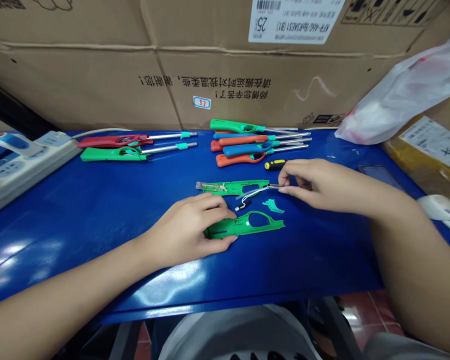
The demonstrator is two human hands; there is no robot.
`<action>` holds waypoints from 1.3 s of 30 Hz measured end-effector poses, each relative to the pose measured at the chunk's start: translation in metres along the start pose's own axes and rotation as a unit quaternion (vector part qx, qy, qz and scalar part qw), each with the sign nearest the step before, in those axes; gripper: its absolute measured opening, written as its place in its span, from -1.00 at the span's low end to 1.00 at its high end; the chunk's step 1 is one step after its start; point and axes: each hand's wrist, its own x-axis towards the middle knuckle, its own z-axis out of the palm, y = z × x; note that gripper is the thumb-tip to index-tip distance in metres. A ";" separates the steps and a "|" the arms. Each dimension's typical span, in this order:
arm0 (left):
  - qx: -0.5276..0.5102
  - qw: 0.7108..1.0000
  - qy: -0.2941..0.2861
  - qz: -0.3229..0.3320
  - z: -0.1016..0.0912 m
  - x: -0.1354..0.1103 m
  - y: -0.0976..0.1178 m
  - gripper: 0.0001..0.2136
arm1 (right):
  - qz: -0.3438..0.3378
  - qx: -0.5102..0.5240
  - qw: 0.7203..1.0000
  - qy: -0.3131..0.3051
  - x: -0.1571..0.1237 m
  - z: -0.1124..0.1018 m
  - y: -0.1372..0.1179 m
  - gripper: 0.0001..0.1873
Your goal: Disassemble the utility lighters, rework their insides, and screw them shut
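Note:
My left hand [195, 227] is closed round the left end of an empty green lighter shell half [257, 225], thumb on the near edge. Just beyond it lies the other green shell half [232, 188], with a clear fuel tank [212, 186] at its left end. My right hand [303, 182] pinches a thin metal lighter tube [274, 186] at that half's right end; the rest of the tube is hidden by the hand. White wires [253, 194] run from there to a small black igniter [243, 205]. A teal trigger [273, 205] lies between the halves.
Behind my right hand lies a yellow-black screwdriver [275, 164]. Several long lighters [247, 149] are piled at the back; a red [112, 141] and a green one [114, 154] lie left. A power strip [26, 160], cardboard box [97, 85] and plastic bag [405, 90] border the blue table [97, 210].

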 end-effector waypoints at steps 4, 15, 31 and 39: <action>-0.003 1.000 0.000 -0.003 0.000 0.000 -0.001 -0.77 | -0.033 0.066 0.997 -0.005 -0.004 -0.009 -0.011 -0.80; -0.003 1.000 0.014 -0.024 -0.002 -0.001 -0.003 -0.78 | -0.005 0.083 0.980 -0.180 -0.006 -0.005 -0.014 -0.89; 0.009 0.999 0.027 -0.020 -0.004 -0.002 -0.007 -0.77 | -0.067 0.094 0.983 -0.146 -0.004 0.002 -0.015 -0.81; 0.010 0.999 0.027 -0.025 -0.004 -0.002 -0.008 -0.78 | -0.065 0.089 0.982 -0.155 -0.005 0.002 -0.015 -0.81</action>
